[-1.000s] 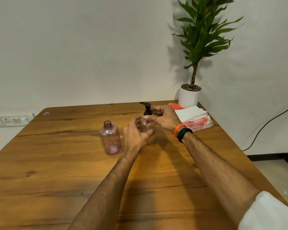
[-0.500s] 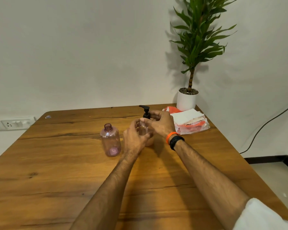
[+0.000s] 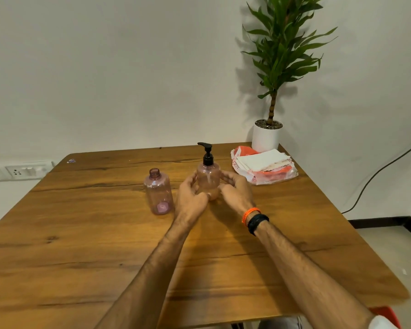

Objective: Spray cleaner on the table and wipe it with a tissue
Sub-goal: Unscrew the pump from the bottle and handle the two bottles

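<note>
Both hands flank the pump bottle (image 3: pixel 208 180) near the middle of the wooden table (image 3: pixel 81 245). The left hand (image 3: pixel 190 198) sits at the bottle's left side with its fingers loosely curved toward the clear pinkish body; the right hand (image 3: pixel 235 191) mirrors it on the other side, fingertips at or just off the plastic. Whether either hand truly grips the bottle or only cups it cannot be told from this view — the fingers look relaxed rather than clenched. The bottle stands upright on the table, its black pump head (image 3: pixel 205 150) pointing left, a little pale liquid showing in the bottom. The right wrist carries an orange band (image 3: pixel 250 213) and, just behind it, a black band (image 3: pixel 258 223). Just left of the left hand stands a second bottle (image 3: pixel 158 192) of the same tinted plastic, upright and uncapped, apart from the pump bottle. Beyond the right hand, toward the table's far right corner, lies a pack of tissues (image 3: pixel 263 166) — white sheets stacked in an opened orange-and-clear wrapper. Behind it, on the corner itself, stands a white pot (image 3: pixel 266 138) holding a tall green plant (image 3: pixel 282 48). A wall socket plate (image 3: pixel 19 170) sits on the wall at far left, and a dark cable (image 3: pixel 377 173) runs down the right-hand wall.
</note>
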`<state>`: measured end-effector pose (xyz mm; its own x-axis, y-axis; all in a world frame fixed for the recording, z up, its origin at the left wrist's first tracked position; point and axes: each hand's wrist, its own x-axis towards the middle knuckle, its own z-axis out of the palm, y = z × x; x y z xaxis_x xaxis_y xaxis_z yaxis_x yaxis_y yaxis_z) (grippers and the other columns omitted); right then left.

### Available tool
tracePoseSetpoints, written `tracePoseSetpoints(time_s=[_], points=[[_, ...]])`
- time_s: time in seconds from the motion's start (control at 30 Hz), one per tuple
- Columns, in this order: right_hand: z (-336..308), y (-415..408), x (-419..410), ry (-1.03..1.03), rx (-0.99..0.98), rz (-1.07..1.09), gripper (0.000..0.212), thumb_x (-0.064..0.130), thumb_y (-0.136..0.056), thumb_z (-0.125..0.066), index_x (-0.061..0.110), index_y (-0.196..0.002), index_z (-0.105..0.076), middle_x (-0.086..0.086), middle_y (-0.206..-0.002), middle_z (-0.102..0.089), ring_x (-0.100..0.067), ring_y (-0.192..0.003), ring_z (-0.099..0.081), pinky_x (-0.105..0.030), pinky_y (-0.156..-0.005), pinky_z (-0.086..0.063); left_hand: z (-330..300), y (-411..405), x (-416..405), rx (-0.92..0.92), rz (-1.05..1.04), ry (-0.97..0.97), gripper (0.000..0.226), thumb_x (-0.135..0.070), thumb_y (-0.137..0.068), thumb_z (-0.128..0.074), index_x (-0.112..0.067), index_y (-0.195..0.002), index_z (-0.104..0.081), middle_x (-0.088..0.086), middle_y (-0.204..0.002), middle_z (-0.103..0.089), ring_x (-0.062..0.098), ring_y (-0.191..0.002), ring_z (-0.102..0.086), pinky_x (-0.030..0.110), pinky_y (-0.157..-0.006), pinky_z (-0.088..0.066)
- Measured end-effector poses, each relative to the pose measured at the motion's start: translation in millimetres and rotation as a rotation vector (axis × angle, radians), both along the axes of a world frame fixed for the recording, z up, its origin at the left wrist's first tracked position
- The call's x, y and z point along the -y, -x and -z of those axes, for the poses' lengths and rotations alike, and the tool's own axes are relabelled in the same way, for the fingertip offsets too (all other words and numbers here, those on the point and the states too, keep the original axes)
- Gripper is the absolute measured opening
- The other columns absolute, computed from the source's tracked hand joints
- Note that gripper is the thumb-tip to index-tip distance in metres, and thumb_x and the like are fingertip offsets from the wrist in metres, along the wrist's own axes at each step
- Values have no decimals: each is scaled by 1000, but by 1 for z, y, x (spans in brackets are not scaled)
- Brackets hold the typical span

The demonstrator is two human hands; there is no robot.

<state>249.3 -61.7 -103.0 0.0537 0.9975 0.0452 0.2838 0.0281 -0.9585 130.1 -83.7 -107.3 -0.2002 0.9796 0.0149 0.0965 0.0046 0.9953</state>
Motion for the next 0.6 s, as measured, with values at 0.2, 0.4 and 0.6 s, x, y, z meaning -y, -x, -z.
tracePoseSetpoints(time_s=[0.2, 0.4, 0.6], points=[[-10, 5, -19, 17, 42, 5, 50, 5, -85, -53, 21, -133, -56, 4, -133, -60, -15, -125, -51, -26, -98, -37, -11, -2, -20, -43, -8, 25, 87, 9, -71, -69, -13, -148, -34, 5, -144, -50, 14, -116, -54, 43, -100, -50], [-13, 5, -42, 64, 61, 1, 54, 5, -82, -55, 23, -133, -56, 5, -134, -59, -18, -128, -50, -37, -108, -39, -20, -4, -38, -46, 15, 41, 84, 13, -73, -64, -13, -147, -34, 6, -149, -44, 23, -129, -49, 41, -98, -51], [-11, 2, -38, 14, 57, 64, 49, 2, -82, -59, 17, -129, -59, 1, -130, -61, -13, -119, -56, -24, -99, -43, -22, -1, -34, -103, -1, 53, 82, 5, -74, -70, -13, -146, -35, 5, -149, -44, 15, -120, -52, 38, -101, -48]])
